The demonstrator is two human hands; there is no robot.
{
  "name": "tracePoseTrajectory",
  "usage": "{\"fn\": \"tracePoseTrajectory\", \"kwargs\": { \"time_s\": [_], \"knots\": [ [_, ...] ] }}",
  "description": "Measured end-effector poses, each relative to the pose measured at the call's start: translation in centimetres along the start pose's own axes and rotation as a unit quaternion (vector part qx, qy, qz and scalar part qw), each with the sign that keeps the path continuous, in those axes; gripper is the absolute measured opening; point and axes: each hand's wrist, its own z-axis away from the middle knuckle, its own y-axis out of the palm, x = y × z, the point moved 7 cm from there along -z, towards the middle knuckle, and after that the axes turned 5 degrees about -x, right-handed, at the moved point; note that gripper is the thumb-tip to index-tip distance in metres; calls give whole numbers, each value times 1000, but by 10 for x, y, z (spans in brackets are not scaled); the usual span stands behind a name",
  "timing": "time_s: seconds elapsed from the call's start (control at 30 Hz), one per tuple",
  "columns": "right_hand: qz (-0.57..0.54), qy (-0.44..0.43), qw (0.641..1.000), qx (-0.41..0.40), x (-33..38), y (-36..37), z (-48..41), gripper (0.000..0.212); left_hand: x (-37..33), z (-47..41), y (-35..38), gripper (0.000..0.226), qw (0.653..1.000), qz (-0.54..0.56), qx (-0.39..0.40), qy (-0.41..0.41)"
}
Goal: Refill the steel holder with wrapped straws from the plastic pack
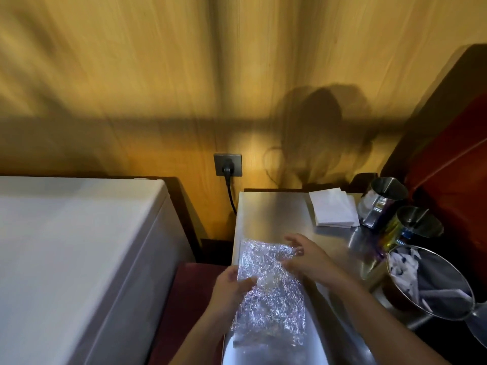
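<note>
Opening step. The plastic pack (pixel 268 291) is held over the steel surface (pixel 274 212): the left hand (pixel 232 288) is closed on its left edge, the right hand (pixel 305 256) pinches its far right corner. The straws inside cannot be made out through the glare. The steel holder (pixel 382 201), judged the far cup, stands well apart, beside napkins (pixel 333 209). Next, the pack must be opened.

White napkin stack (pixel 332 208) at the rear of the steel worktop (pixel 271 206); wall socket (pixel 228 164) with black plug; white appliance (pixel 79 246) alongside; gold tin (pixel 395 233).
</note>
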Motion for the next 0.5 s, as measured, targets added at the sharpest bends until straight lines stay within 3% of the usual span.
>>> {"fn": "tracePoseTrajectory", "kwargs": {
  "time_s": [0.1,0.17,0.23,0.33,0.5],
  "knots": [
    [-39,9,997,-67,-16,-1,-10,57,-2,-11,4,49,997,-33,-63,34],
    [-36,25,993,-107,-26,-2,-16,56,-12,-9,10,52,985,-101,-92,102],
    [-26,41,990,-129,-35,0,-20,55,-20,-5,17,44,947,-226,-115,195],
    [-1,50,988,-143,-41,4,-23,53,-21,1,33,35,850,-424,-98,297],
    [122,3,982,-141,-35,9,-28,37,-17,2,34,37,815,-467,-78,334]
  ]
}}
